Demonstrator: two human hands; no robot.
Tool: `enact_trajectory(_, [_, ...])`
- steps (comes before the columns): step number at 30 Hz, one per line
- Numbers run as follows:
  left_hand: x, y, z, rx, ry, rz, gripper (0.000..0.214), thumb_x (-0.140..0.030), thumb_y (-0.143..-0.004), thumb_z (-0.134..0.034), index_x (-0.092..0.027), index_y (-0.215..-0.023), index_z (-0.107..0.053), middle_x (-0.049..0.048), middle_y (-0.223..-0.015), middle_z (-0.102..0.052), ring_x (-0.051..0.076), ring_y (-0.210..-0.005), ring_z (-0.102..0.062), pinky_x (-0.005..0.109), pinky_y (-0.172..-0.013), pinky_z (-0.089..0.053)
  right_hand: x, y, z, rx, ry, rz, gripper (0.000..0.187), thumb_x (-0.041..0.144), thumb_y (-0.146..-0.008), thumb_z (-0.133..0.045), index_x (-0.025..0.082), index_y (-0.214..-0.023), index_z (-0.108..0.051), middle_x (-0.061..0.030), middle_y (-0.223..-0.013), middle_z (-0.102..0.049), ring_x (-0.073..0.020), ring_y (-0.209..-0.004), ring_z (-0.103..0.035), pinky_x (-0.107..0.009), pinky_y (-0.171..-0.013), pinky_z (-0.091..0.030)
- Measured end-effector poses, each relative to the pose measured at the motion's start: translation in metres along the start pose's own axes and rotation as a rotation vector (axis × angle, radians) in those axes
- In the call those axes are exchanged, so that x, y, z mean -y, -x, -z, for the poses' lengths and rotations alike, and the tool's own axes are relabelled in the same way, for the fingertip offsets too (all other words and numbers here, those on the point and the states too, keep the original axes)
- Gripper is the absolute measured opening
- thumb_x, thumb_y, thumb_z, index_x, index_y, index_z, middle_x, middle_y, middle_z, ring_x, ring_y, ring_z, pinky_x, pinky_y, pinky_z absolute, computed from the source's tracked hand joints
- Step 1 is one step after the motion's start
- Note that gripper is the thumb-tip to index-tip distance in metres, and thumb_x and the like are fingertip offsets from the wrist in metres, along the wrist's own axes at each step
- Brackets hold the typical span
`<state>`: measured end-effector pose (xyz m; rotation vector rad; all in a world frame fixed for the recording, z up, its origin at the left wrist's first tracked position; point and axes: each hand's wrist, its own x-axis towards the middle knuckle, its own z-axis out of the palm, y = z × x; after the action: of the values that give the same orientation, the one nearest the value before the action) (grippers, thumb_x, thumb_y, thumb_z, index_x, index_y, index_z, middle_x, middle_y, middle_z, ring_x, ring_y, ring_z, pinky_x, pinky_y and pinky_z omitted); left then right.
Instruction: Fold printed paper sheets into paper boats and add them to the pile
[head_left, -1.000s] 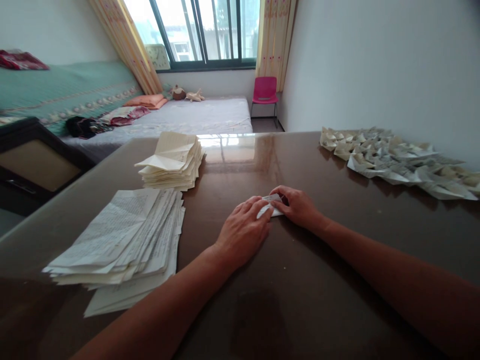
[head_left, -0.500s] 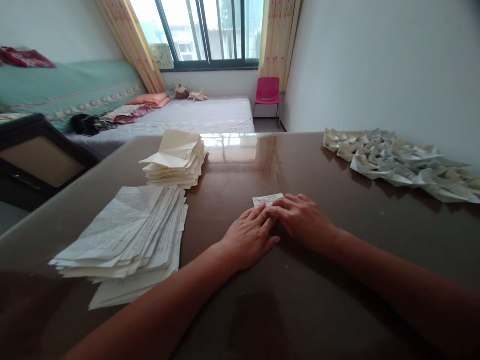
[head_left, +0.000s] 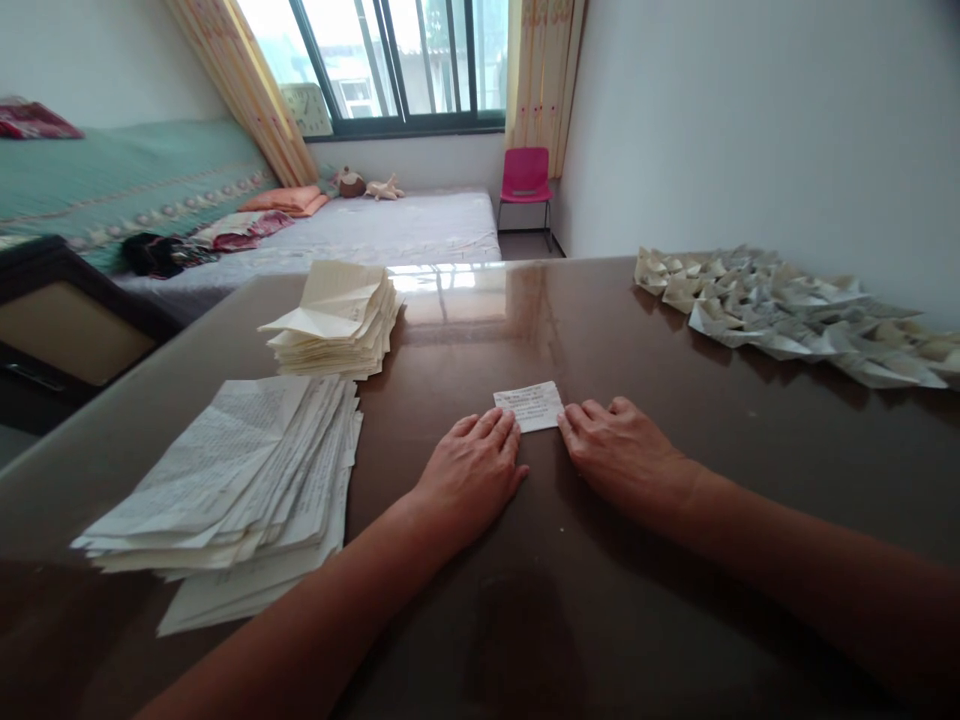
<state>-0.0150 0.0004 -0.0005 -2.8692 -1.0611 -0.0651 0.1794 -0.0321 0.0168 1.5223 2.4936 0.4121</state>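
A small folded piece of printed paper [head_left: 530,404] lies flat on the glossy brown table [head_left: 600,620]. My left hand [head_left: 469,475] rests palm down with fingers stretched out, its fingertips on the paper's near left edge. My right hand [head_left: 619,455] also lies flat with fingers extended, touching the paper's near right corner. Neither hand grips anything.
A loose stack of printed sheets [head_left: 232,490] lies at the left, with a pile of folded sheets [head_left: 334,320] behind it. Several folded paper boats [head_left: 787,315] lie along the right wall. Beyond the table are a bed [head_left: 360,230] and a pink chair [head_left: 525,180].
My hands, which were bunched over the paper folding it, have slid apart and toward me, pressing it flat. More of the folded paper now shows.
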Motion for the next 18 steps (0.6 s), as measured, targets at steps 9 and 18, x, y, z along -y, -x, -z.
enact_trajectory(9, [-0.003,0.001,0.008,-0.041,-0.045,0.042,0.027,-0.027,-0.09,-0.052,-0.011,-0.106,-0.066,0.014,-0.117,-0.065,0.027,-0.108,-0.059,0.041,-0.088,-0.047,0.006,0.0,0.005,0.041,0.005,-0.017,0.029,0.004,-0.086,-0.042,0.01,-0.097,-0.068,-0.018,-0.096,-0.065,-0.026,-0.085,-0.057,-0.035,-0.062,-0.035])
enact_trajectory(18, [0.021,-0.006,-0.005,-0.197,0.133,0.248,0.034,-0.043,-0.093,-0.046,-0.022,-0.117,-0.058,0.0057,-0.104,-0.067,0.022,-0.101,-0.058,0.034,-0.082,-0.049,0.001,-0.003,0.003,0.008,-0.033,-0.009,0.028,0.005,-0.087,-0.043,0.009,-0.097,-0.068,-0.0178,-0.097,-0.064,-0.0265,-0.085,-0.058,-0.035,-0.063,-0.037])
